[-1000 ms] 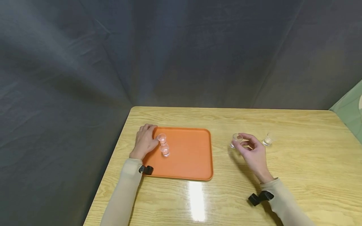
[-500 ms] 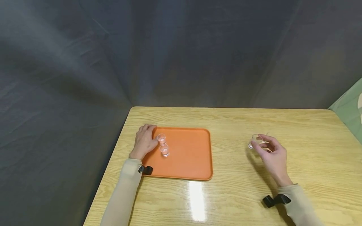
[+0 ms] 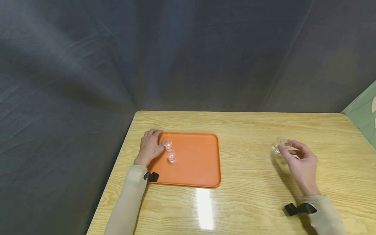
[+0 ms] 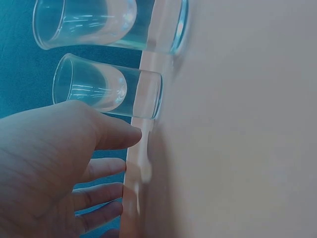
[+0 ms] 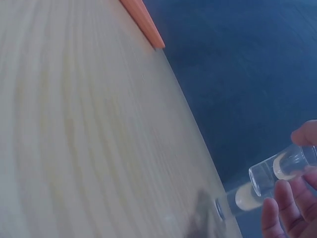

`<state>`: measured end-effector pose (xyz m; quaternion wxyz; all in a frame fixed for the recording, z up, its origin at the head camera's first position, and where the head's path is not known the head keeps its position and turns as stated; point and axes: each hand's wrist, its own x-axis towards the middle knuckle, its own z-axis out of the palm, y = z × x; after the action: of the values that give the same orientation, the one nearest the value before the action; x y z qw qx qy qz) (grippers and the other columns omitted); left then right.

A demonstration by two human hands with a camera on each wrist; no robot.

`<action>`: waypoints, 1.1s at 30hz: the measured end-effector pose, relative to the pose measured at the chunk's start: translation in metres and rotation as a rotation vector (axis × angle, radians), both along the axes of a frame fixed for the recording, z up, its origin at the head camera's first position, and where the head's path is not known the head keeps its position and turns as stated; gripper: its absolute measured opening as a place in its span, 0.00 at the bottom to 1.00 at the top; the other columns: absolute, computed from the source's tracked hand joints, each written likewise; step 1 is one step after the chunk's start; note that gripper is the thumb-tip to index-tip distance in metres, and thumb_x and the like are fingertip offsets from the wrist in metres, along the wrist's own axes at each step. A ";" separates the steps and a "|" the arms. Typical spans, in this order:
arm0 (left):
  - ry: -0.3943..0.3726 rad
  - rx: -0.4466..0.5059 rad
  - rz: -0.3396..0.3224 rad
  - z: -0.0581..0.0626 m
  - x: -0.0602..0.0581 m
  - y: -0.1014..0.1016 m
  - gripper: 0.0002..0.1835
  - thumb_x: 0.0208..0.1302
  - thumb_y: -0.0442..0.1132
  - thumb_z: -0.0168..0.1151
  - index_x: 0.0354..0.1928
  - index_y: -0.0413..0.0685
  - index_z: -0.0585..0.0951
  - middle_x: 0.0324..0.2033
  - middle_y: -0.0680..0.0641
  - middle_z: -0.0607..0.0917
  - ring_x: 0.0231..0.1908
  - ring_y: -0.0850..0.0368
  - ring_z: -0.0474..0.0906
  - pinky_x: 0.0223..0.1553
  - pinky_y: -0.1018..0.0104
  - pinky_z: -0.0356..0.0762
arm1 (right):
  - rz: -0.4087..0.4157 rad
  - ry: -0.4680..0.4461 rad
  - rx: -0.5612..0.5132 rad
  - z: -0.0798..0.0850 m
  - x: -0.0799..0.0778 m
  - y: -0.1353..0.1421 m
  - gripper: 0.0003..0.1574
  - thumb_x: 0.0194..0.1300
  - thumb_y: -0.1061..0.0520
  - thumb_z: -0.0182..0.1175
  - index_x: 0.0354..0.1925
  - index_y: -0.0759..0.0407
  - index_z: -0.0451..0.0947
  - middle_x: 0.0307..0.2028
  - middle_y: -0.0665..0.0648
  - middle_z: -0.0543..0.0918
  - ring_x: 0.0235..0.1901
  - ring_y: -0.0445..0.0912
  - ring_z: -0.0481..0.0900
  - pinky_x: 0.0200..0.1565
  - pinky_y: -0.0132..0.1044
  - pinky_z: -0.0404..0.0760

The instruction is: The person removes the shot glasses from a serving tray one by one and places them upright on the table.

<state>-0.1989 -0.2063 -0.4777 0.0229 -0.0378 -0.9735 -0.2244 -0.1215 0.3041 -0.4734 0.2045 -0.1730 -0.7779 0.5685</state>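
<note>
My right hand (image 3: 302,163) pinches a clear shot glass (image 5: 265,173) between thumb and fingers, over the right part of the table. Just behind it, partly overlapped in the head view, a second shot glass (image 5: 232,204) stands on the tabletop. Whether the two glasses touch, I cannot tell. Far to the left, my left hand (image 3: 150,147) rests at the left edge of an orange tray (image 3: 196,160), fingers fairly straight and holding nothing. Its thumb is close beside one shot glass (image 4: 111,89) on the tray. Another shot glass (image 3: 171,156) stands next to that one.
The wooden table (image 3: 241,199) has its back edge against a dark curtain (image 3: 205,58), which also hangs along the left side. A green patterned cloth (image 3: 362,111) shows at the far right. Each wrist wears a black camera band.
My right hand has moved right with its shot glass, from near the tray to the glass standing on the table. The left hand and the tray's glasses have stayed put.
</note>
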 end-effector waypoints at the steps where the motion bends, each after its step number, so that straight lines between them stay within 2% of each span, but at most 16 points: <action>1: 0.000 0.001 -0.001 0.000 0.000 0.000 0.30 0.70 0.42 0.63 0.73 0.43 0.77 0.69 0.36 0.76 0.71 0.35 0.67 0.72 0.38 0.66 | -0.008 -0.004 0.009 0.000 0.000 0.002 0.23 0.65 0.59 0.75 0.58 0.57 0.86 0.44 0.34 0.86 0.35 0.31 0.82 0.28 0.21 0.80; 6: 0.004 0.000 -0.003 0.000 -0.001 0.000 0.30 0.70 0.42 0.63 0.72 0.43 0.77 0.69 0.36 0.77 0.71 0.34 0.68 0.72 0.38 0.65 | -0.040 -0.002 -0.005 -0.002 -0.001 0.010 0.22 0.64 0.59 0.75 0.57 0.57 0.87 0.43 0.35 0.87 0.34 0.32 0.82 0.28 0.20 0.80; 14: 0.004 -0.005 -0.003 0.000 -0.001 -0.001 0.30 0.70 0.43 0.63 0.72 0.42 0.77 0.68 0.36 0.77 0.71 0.34 0.68 0.72 0.37 0.65 | -0.077 -0.067 -0.095 -0.004 -0.002 0.022 0.23 0.63 0.57 0.77 0.56 0.52 0.87 0.43 0.36 0.86 0.33 0.31 0.82 0.28 0.20 0.80; 17: 0.003 -0.010 0.000 -0.001 -0.001 -0.001 0.30 0.70 0.43 0.63 0.72 0.42 0.77 0.68 0.36 0.76 0.71 0.34 0.68 0.72 0.37 0.65 | -0.076 -0.094 -0.074 -0.004 -0.004 0.025 0.23 0.63 0.55 0.77 0.56 0.50 0.87 0.42 0.35 0.86 0.32 0.30 0.82 0.28 0.19 0.80; 24: 0.000 -0.016 -0.002 -0.002 -0.002 -0.001 0.30 0.70 0.44 0.63 0.72 0.42 0.77 0.68 0.36 0.77 0.70 0.34 0.68 0.72 0.38 0.66 | -0.092 -0.097 -0.174 -0.007 -0.005 0.032 0.19 0.61 0.58 0.78 0.51 0.49 0.87 0.36 0.36 0.86 0.27 0.28 0.84 0.26 0.20 0.80; 29: -0.001 -0.018 -0.001 -0.002 -0.002 -0.001 0.30 0.70 0.43 0.63 0.73 0.43 0.77 0.68 0.36 0.76 0.71 0.34 0.68 0.73 0.38 0.65 | -0.024 -0.116 -0.190 -0.011 -0.005 0.036 0.20 0.63 0.59 0.76 0.51 0.44 0.84 0.39 0.34 0.85 0.29 0.25 0.85 0.30 0.18 0.80; 33: -0.006 -0.018 0.000 -0.002 -0.002 -0.001 0.31 0.69 0.42 0.64 0.73 0.43 0.76 0.69 0.36 0.76 0.71 0.35 0.68 0.72 0.38 0.66 | 0.011 -0.146 -0.125 -0.013 -0.005 0.039 0.20 0.65 0.57 0.75 0.51 0.39 0.82 0.41 0.30 0.84 0.32 0.23 0.85 0.31 0.17 0.79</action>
<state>-0.2007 -0.2076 -0.4798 0.0196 -0.0374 -0.9756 -0.2155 -0.1263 0.3432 -0.4865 0.1329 -0.2223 -0.7546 0.6029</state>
